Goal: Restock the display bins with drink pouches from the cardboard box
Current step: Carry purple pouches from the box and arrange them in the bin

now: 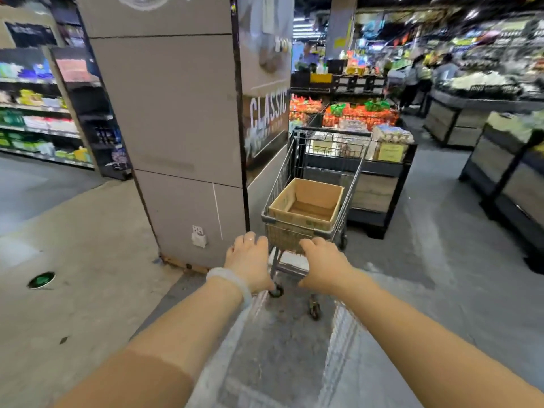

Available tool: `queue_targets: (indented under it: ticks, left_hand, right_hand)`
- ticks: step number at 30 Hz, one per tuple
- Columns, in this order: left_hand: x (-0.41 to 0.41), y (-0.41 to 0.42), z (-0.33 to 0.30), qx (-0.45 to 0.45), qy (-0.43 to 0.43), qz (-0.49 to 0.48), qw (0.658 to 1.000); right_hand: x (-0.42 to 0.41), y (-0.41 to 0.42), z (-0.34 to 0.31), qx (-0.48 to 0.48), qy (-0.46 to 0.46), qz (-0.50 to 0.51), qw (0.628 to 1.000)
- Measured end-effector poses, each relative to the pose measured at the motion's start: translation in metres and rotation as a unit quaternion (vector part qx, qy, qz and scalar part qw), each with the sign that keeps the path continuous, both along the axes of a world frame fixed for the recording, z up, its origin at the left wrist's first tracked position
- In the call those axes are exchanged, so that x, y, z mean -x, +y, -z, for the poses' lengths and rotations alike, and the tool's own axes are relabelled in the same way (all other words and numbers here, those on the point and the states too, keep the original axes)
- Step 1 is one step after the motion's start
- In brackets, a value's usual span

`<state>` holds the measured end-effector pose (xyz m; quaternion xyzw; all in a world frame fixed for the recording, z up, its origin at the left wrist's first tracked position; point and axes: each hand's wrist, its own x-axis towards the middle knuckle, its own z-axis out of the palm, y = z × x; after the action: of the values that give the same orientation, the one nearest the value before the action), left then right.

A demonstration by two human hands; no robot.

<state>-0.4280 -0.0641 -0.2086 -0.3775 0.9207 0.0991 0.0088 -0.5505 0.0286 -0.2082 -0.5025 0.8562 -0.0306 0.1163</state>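
Observation:
A grey wire shopping cart (347, 184) stands on the aisle floor in front of me. An open cardboard box (306, 204) sits in its basket, and the part of its inside I can see holds nothing. My left hand (248, 260), with a pale bracelet on the wrist, grips the left end of the cart's handle. My right hand (322, 265) grips the handle's right end. Ahead of the cart, display bins (357, 114) hold orange and green packs.
A wide grey pillar (176, 128) stands close on the cart's left. Dark display stands (382, 184) lie ahead and to the right (506, 178). Stocked shelves (38, 113) run along the far left. People stand far back on the right (418, 75).

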Motion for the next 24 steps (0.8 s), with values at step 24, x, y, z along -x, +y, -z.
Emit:
queue_targets:
  ticks: [24]
  left_hand:
    - [0.401,-0.355,0.079,-0.063,0.011,0.023,0.998]
  right_hand:
    - [0.403,-0.335,0.076,-0.013,-0.067,0.086,0.994]
